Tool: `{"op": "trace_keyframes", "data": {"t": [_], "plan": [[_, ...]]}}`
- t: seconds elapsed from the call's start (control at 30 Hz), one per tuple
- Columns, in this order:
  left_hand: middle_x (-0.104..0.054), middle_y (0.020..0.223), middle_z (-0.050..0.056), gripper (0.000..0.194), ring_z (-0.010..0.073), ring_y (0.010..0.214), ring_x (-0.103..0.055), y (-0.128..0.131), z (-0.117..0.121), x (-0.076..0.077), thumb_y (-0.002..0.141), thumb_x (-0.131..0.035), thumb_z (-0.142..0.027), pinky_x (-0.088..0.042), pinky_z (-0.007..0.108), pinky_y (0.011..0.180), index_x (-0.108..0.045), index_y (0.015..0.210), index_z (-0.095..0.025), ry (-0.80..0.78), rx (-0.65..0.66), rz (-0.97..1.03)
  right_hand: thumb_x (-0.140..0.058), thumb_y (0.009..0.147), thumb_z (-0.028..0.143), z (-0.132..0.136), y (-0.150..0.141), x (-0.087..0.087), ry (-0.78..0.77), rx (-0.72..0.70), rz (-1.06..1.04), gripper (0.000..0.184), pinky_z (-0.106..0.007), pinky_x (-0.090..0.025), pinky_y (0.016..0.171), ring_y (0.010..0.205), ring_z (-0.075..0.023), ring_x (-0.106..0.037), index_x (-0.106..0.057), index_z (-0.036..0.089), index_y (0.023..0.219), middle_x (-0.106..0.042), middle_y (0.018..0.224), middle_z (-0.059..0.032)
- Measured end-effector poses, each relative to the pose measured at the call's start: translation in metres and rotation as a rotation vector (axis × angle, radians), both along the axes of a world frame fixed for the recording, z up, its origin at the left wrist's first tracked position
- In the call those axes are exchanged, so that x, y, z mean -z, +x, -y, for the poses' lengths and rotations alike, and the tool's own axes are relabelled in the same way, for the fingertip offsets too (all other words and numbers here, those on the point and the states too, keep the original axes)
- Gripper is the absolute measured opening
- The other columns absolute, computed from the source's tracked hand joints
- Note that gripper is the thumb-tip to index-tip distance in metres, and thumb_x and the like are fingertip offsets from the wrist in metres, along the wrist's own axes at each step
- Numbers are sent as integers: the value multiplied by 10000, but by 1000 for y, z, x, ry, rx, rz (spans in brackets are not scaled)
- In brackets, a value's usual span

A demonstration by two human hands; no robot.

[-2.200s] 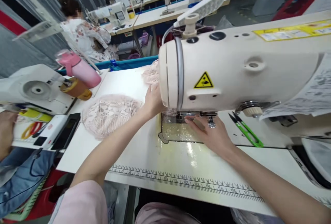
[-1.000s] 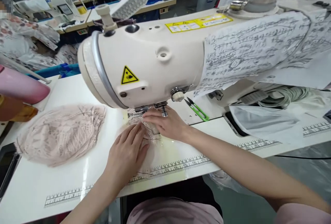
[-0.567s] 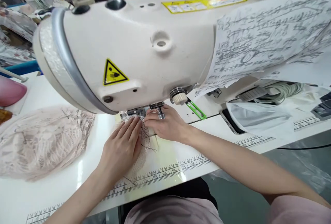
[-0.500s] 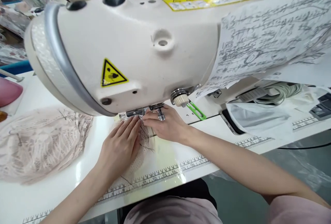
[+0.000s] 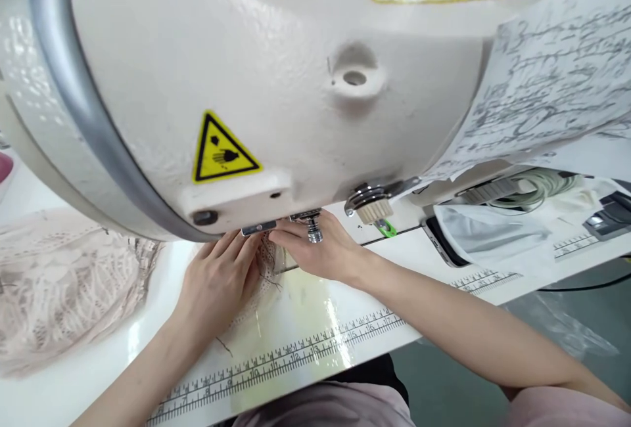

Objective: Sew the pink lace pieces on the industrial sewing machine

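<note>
Under the head of a white sewing machine [image 5: 276, 118], my left hand [image 5: 217, 276] lies flat on a piece of pale pink lace fabric [image 5: 254, 299]. Its fingers are stretched out side by side, and their tips reach below the machine head. From the other side, my right hand [image 5: 320, 249] comes in with bent fingers drawn together at the lace's right edge. A metal thread tension spring [image 5: 314, 230] and the machine head hide part of these fingers. The needle and presser foot are out of sight. Dark loose threads trail from the lace.
More pale lace [image 5: 73, 289] is heaped at the left. Green thread snips [image 5: 386, 228] lie behind a cream knob [image 5: 373, 210]. A phone [image 5: 446, 243] is partly under grey-white cloth [image 5: 493, 236] at the right. Printed ruler tape [image 5: 286, 364] runs along the front edge; handwritten paper [image 5: 552, 85] hangs on the machine.
The view has moved closer to the machine, so the head looks larger and hides more. Both hands stay at the lace; my left hand's fingertips now show less.
</note>
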State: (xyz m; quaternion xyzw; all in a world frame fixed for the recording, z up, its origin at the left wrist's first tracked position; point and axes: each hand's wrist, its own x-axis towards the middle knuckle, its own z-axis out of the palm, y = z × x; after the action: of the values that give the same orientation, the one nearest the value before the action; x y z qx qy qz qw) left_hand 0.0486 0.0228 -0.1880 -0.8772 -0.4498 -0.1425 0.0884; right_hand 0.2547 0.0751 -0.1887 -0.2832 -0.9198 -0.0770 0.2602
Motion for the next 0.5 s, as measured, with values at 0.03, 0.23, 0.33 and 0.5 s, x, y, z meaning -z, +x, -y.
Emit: {"op": "trace_keyframes", "data": {"t": [0.03, 0.23, 0.33, 0.5], "plan": [[-630, 1308, 149, 421, 269, 1082, -660, 0, 0, 0, 955, -417, -216, -534, 415, 881, -525, 1335, -69, 5, -1, 0, -445, 873, 35, 0, 0, -1, -9, -1, 10, 261, -291, -451, 788, 689, -130, -593, -652, 187, 826, -718, 812, 0], [-645, 1284, 152, 412, 265, 1035, -676, -1, 0, 2, 948, -423, -206, -535, 404, 841, -535, 1320, -69, 20, 2, 4, -426, 905, 52, 0, -1, -3, -71, -10, 27, 276, -303, -449, 768, 679, -131, -605, -659, 191, 855, -732, 841, 1], [-643, 1288, 151, 417, 269, 1051, -669, -1, 0, 3, 943, -430, -199, -533, 405, 848, -532, 1324, -65, 18, -4, 3, -444, 883, 44, 1, -1, -4, -56, -3, 33, 264, -297, -454, 748, 662, -129, -605, -660, 194, 864, -741, 851, 6], [-640, 1293, 146, 433, 277, 1090, -656, -1, 1, 2, 944, -419, -199, -526, 418, 880, -517, 1349, -81, 8, -21, 2, -450, 895, 45, 1, -1, -7, -30, -1, 18, 258, -293, -461, 794, 727, -128, -631, -664, 185, 864, -748, 874, -2]]}}
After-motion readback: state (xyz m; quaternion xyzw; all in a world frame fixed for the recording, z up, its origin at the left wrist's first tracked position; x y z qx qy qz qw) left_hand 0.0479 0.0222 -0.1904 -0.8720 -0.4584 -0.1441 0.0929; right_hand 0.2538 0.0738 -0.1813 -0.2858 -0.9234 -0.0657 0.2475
